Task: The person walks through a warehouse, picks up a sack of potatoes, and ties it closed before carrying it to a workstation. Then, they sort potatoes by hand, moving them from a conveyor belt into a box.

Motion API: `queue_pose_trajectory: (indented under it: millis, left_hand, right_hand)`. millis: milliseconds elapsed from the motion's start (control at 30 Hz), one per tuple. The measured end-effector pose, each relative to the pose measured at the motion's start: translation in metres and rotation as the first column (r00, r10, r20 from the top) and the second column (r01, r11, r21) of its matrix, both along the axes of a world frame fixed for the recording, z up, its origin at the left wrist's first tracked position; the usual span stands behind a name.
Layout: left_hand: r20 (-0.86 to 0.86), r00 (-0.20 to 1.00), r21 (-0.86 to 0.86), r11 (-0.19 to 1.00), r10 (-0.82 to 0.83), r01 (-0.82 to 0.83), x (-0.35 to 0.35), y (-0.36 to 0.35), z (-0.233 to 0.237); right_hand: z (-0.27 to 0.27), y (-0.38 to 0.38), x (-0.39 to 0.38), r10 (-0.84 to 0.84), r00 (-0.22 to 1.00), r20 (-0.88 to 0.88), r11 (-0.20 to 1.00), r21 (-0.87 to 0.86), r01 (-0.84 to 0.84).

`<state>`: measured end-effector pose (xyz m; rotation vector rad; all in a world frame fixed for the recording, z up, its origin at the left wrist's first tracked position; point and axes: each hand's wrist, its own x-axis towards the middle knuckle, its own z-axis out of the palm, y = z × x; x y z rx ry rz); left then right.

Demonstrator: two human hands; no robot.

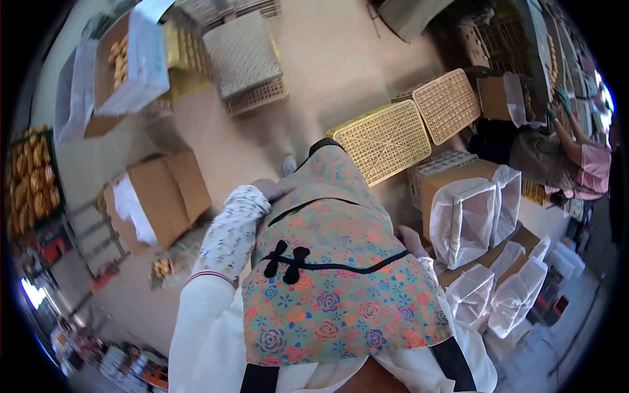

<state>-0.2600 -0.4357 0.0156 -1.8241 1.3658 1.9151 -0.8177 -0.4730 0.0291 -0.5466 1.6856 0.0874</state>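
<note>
My left hand point(270, 189) lies against the upper left side of the floral apron point(327, 295). Its fingers look stretched out and somewhat blurred, with nothing visible in them. A patterned sleeve cover point(229, 229) runs up that forearm. On the other side, my right hand point(411, 240) hangs by the apron's edge, partly hidden by it, so its fingers do not show clearly. Nearest to that hand stands a cardboard box with a white plastic liner point(462, 219). A yellow plastic crate point(386, 141) is on the floor ahead.
A tan crate point(447, 105) adjoins the yellow one. Grey crates point(242, 56) are stacked ahead. At left are an open cardboard box point(167, 196), a box of round brownish items point(134, 65) and a filled dark crate point(33, 180). Another person in pink point(593, 167) reaches to a table at right.
</note>
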Motion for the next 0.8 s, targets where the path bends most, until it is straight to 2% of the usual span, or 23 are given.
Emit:
queue_pose_trajectory:
  millis: [33,100,133,167,233,267,333,400,467,533,600,700,800]
  left_hand:
    - [-0.012,1.0,0.052,0.999,-0.014,0.015,0.002,-0.021,-0.018]
    - [-0.037,0.999,0.161,0.986,-0.029,0.035,-0.001,-0.062,-0.047]
    - [-0.041,0.999,0.212,0.977,-0.029,0.037,-0.001,-0.089,-0.056]
    - [-0.038,0.994,0.198,0.974,-0.101,0.107,0.008,-0.112,-0.064]
    - [-0.03,0.969,0.168,0.955,-0.244,0.246,0.026,-0.157,-0.083]
    - [-0.006,0.913,0.096,0.908,-0.409,0.407,0.034,-0.188,-0.087]
    - [-0.004,0.945,-0.028,0.945,-0.326,0.326,0.047,-0.251,-0.056]
    - [-0.015,0.958,-0.165,0.946,-0.285,0.279,0.053,-0.325,-0.019]
    - [0.091,0.986,-0.145,0.978,-0.138,0.15,0.058,-0.394,-0.006]
    - [0.095,0.975,-0.217,0.952,-0.202,0.218,0.058,-0.452,0.006]
    - [0.092,0.949,-0.306,0.899,-0.301,0.315,0.049,-0.498,0.033]
    - [0.153,0.885,-0.277,0.841,-0.44,0.466,0.042,-0.574,0.044]
    - [0.115,0.878,-0.255,0.84,-0.465,0.478,0.048,-0.666,0.046]
  right_hand:
    - [0.008,0.005,0.003,0.069,0.996,-0.064,0.99,-0.116,-0.076]
    - [-0.011,0.014,-0.007,-0.125,0.978,-0.169,0.991,0.017,0.13]
    - [-0.031,0.02,-0.013,-0.267,0.947,-0.181,0.954,0.09,0.286]
    - [-0.047,0.016,-0.016,-0.397,0.896,-0.198,0.888,0.162,0.43]
    - [0.0,-0.049,0.038,-0.316,0.911,-0.265,0.922,0.142,0.361]
    - [0.015,-0.092,0.067,-0.277,0.917,-0.286,0.938,0.126,0.323]
    - [-0.02,-0.142,0.052,-0.241,0.963,-0.122,0.97,-0.038,0.238]
    - [-0.067,-0.223,0.058,-0.409,0.898,-0.161,0.911,-0.017,0.412]
    - [-0.054,-0.336,0.089,-0.236,0.967,0.096,0.901,-0.352,0.255]
    - [0.023,-0.445,0.141,-0.175,0.97,0.171,0.855,-0.462,0.235]
    - [0.052,-0.519,0.166,-0.193,0.95,0.245,0.726,-0.616,0.306]
    - [0.068,-0.594,0.182,-0.06,0.974,0.217,0.631,-0.748,0.206]
    - [0.067,-0.632,0.183,0.038,0.995,0.095,0.683,-0.729,0.044]
